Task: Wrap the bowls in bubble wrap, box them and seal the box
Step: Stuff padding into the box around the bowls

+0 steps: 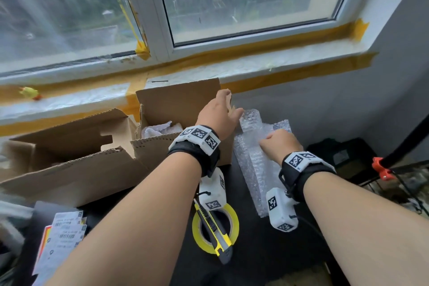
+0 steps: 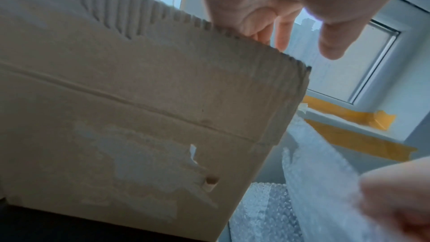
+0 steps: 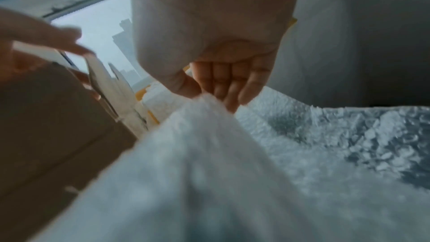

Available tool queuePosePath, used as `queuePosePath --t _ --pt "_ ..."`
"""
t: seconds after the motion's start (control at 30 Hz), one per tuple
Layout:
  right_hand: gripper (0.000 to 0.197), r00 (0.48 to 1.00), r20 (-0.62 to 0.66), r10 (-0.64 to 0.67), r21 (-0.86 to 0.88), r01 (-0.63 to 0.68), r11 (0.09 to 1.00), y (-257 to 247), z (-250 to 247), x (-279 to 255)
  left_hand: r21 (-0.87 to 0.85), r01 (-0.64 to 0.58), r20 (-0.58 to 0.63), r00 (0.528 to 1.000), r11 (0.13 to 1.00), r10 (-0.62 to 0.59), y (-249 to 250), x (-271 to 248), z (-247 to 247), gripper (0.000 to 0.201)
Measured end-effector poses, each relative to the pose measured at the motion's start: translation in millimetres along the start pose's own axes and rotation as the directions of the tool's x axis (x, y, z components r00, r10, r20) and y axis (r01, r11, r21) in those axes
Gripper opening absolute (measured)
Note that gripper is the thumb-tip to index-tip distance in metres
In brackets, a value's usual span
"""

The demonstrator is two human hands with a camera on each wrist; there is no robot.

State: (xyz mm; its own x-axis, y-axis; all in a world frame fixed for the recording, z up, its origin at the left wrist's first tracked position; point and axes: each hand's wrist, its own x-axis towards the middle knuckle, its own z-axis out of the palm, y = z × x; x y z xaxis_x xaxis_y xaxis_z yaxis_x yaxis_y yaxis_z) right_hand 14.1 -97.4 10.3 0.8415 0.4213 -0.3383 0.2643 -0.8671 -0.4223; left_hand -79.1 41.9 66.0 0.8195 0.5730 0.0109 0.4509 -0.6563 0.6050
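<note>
Head view: the right hand [image 1: 279,144] pinches the bubble wrap [image 1: 255,158] lying just right of the open box [image 1: 185,104]. The left hand [image 1: 219,111] reaches over the box's right edge, fingers spread, holding nothing. White wrapped bundles [image 1: 160,129] already sit inside; whether they are bowls, I cannot tell. Yellow tape [image 1: 228,216] and a utility knife [image 1: 214,232] wait nearby, so sealing is still to come.
</note>
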Motion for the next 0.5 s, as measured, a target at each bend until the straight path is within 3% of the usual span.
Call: queuePosePath --t 0.17,0.23,0.3,0.37,0.43,0.5 --pt "0.035 0.968 -0.245 -0.061 0.180 0.107 0.978 -17.9 -36.3 -8.8 0.008 0.047 -0.005 0.999 0.999 -0.046 7.9 0.5 -21.6 0.036" --pt "0.036 0.946 -0.298 -0.132 0.241 0.208 0.948 -29.8 -47.5 -10.2 -0.039 0.055 0.004 0.998 0.998 -0.055 14.0 2.5 -31.4 0.042" --pt "0.034 0.931 -0.307 -0.198 0.304 0.293 0.907 -44.1 -55.7 -13.5 -0.192 0.080 0.043 0.996 0.978 -0.073 20.0 3.5 -39.7 0.052" --pt "0.032 0.918 -0.312 -0.246 0.373 0.356 0.857 -57.5 -62.9 -18.4 -0.420 0.165 0.144 0.983 0.892 -0.114 26.8 1.5 -49.3 0.057" --pt "0.032 0.909 -0.305 -0.283 0.427 0.396 0.813 -69.5 -68.3 -22.7 -0.531 0.201 0.211 0.972 0.823 -0.102 29.6 -1.7 -59.1 0.040" --pt "0.029 0.909 -0.291 -0.298 0.478 0.409 0.777 -78.8 -71.2 -24.1 -0.534 0.181 0.195 0.977 0.826 -0.088 30.9 -3.5 -72.3 0.010"
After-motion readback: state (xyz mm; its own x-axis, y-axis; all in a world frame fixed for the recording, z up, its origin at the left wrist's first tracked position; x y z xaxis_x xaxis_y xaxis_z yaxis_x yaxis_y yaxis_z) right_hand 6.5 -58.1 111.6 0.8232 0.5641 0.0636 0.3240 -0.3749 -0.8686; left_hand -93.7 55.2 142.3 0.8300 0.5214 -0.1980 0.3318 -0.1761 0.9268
